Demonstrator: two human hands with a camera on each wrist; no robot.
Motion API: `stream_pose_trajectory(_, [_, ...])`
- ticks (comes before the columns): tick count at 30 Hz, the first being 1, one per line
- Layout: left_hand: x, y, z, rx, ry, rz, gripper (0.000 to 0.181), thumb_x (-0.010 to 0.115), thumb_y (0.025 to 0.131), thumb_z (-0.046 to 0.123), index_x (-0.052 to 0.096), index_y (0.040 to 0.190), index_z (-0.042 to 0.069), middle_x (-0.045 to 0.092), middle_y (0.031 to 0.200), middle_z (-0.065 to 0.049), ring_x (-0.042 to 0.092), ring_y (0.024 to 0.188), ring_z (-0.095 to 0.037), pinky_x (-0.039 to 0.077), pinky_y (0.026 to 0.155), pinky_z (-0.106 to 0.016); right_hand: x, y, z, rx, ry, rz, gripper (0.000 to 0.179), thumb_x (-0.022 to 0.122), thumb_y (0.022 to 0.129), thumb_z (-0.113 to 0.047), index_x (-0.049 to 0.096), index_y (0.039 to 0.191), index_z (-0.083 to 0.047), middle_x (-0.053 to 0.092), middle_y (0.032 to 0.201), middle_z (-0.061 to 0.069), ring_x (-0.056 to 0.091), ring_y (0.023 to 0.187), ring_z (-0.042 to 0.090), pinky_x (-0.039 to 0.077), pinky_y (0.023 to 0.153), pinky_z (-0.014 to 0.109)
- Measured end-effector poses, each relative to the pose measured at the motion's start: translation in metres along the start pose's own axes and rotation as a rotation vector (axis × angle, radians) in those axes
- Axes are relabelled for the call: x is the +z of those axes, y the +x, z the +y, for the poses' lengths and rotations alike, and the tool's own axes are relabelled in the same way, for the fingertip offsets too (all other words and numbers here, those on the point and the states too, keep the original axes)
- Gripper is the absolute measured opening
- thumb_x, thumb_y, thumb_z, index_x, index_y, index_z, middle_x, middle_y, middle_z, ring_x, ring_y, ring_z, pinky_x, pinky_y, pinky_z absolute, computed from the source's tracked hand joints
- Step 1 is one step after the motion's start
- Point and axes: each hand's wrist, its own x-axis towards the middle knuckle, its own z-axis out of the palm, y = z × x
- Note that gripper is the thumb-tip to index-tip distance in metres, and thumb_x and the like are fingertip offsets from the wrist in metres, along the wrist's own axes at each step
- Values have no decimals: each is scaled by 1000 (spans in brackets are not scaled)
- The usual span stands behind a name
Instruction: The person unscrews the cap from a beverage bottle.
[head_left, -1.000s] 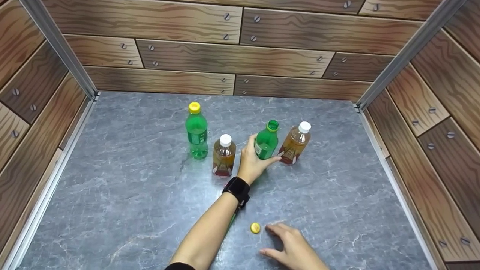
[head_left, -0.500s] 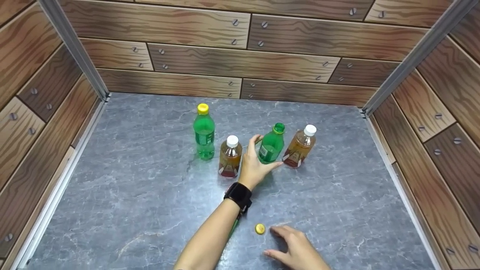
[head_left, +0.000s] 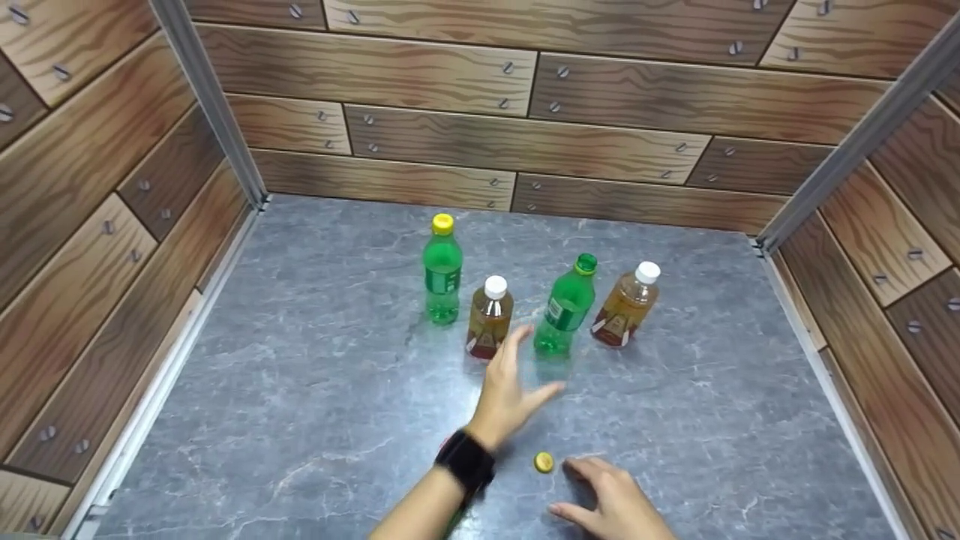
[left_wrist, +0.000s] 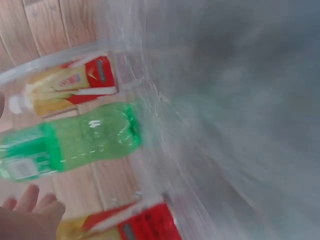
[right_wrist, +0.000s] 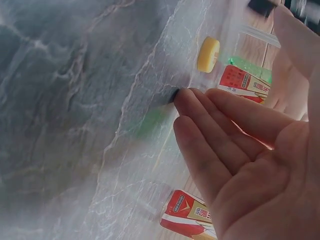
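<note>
An uncapped green bottle (head_left: 566, 307) stands upright right of centre in the head view. My left hand (head_left: 506, 397), fingers spread and holding nothing, is in front of it and apart from it. In the left wrist view the same bottle (left_wrist: 75, 140) appears sideways, with fingertips (left_wrist: 32, 202) near it. A yellow bottle cap (head_left: 544, 462) lies on the table just left of my right hand (head_left: 615, 499). That hand rests low by the table with relaxed fingers and nothing in them; the right wrist view shows the cap (right_wrist: 208, 55) beyond its fingertips (right_wrist: 187, 100).
A yellow-capped green bottle (head_left: 442, 274) stands at the back left. Two white-capped amber drink bottles (head_left: 491, 319) flank the uncapped one, the second bottle (head_left: 626, 304) on its right. Something green (head_left: 454, 521) is mostly hidden under my left forearm. Wood-patterned walls (head_left: 420, 135) enclose the table.
My left hand has let go of the uncapped green bottle and drawn back toward me, leaving it standing. My right hand stays by the cap. The head view has shifted.
</note>
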Motion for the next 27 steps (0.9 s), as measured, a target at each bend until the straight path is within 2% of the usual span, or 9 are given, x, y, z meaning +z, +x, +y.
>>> stream_pose_trajectory(4, [-33,-34,-3,66,62,1,80,93,76,25,54,142,0,64,139,-14,62,129,-27,51,113,-43,-6,1,0,76,19,-35,71,81,85,-56,68,131,-3,71,123,11,68,114,37,56,97,60])
stream_pose_trajectory(6, [-47,-43,-9,48,80,25,80,94,75,25,55,140,-1,64,138,-15,62,129,-28,51,113,-44,-8,1,1,101,14,-37,71,81,85,-54,67,131,-3,70,123,11,68,115,38,55,98,61])
stream_pose_trajectory(8, [-59,-45,-15,8,91,51,83,94,75,25,53,141,-2,62,141,-16,60,132,-29,49,115,-46,-9,0,1,122,11,-33,70,81,85,-53,67,131,-2,70,122,11,67,116,38,55,98,61])
stream_pose_trajectory(12, [-75,-29,-25,-44,82,86,92,94,74,28,47,146,-3,55,148,-19,55,138,-32,44,120,-48,-8,2,0,133,28,-38,68,80,87,-51,66,130,-1,69,122,11,67,116,38,54,99,61])
stream_pose_trajectory(18, [-84,6,-33,-33,120,77,101,95,73,34,41,150,-4,49,152,-20,51,142,-34,41,122,-46,-1,4,-2,73,70,-53,69,78,90,-49,64,133,3,68,126,16,66,117,42,54,97,63])
stream_pose_trajectory(22, [-74,26,-36,-60,115,48,103,95,75,35,38,153,-2,47,154,-19,48,144,-33,40,123,-45,-3,-1,3,61,69,-38,70,77,92,-48,62,135,5,67,129,20,65,118,44,54,97,63])
stream_pose_trajectory(27, [-61,45,-36,-90,89,35,106,94,76,38,35,155,2,46,154,-18,48,144,-35,43,120,-48,-7,-3,7,112,80,-49,71,76,92,-48,61,136,6,66,130,22,64,119,46,53,98,65])
